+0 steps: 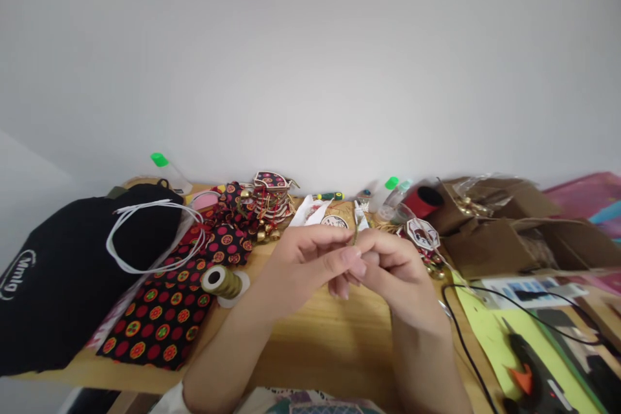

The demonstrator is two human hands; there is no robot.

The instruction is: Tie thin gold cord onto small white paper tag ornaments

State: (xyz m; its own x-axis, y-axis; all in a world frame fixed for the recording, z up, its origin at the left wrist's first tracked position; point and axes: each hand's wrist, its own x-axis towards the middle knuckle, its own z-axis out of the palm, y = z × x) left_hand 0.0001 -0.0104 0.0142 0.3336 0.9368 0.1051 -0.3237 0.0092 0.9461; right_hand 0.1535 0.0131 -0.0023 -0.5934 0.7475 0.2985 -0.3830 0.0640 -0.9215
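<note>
My left hand (310,265) and my right hand (398,268) meet over the middle of the table, fingertips pinched together. Between them a short piece of thin olive-green cord (356,233) sticks up; both hands seem closed on it, and its lower part is hidden by the fingers. To the left of my left wrist, a spool of olive cord (227,283) lies tilted on its side. Behind the hands is a round printed piece (334,222), partly covered by my fingers. An octagonal charm (422,234) with gold bells lies beyond my right hand.
Patterned black fabric (160,317), a coil of white cord (130,265) and a black bag (72,278) are on the left. Cardboard boxes (495,252) stand at the right. A glue gun (531,362) lies on yellow paper (478,323), near a black cable (460,336).
</note>
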